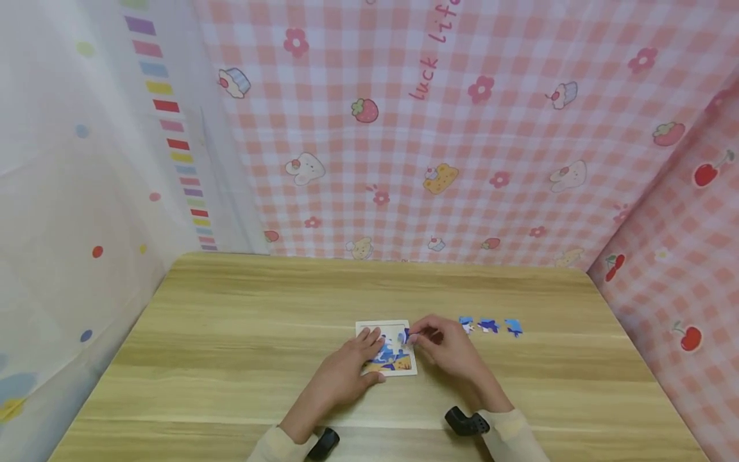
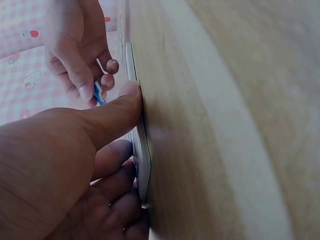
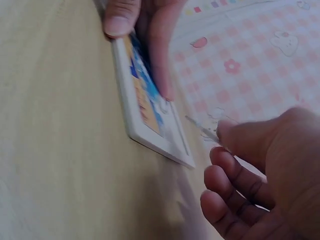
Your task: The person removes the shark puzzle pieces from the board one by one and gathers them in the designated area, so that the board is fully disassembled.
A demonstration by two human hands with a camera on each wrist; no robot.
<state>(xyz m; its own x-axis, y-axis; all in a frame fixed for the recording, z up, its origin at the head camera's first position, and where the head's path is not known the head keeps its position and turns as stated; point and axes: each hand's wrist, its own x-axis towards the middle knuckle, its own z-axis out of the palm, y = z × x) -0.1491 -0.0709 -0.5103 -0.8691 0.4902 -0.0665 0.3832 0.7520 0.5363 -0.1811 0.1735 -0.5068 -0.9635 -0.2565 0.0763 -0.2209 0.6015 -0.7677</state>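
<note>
A small white-framed jigsaw puzzle (image 1: 414, 369) lies on the wooden table, with blue and orange pieces set in its lower part. My left hand (image 1: 345, 367) rests on its left side, fingers spread over the picture and thumb at the near edge. My right hand (image 1: 453, 350) pinches a blue puzzle piece (image 2: 99, 93) between thumb and fingers, just over the frame's right side. In the right wrist view that piece (image 3: 202, 128) appears edge-on, apart from the frame. Part of the picture is hidden beneath the left fingers.
Three loose puzzle pieces (image 1: 488, 325) lie in a row on the table (image 1: 242, 321), right of the frame and beyond the right hand. A pink checked cloth (image 1: 404, 141) hangs behind the table, and more cloth hangs at both sides.
</note>
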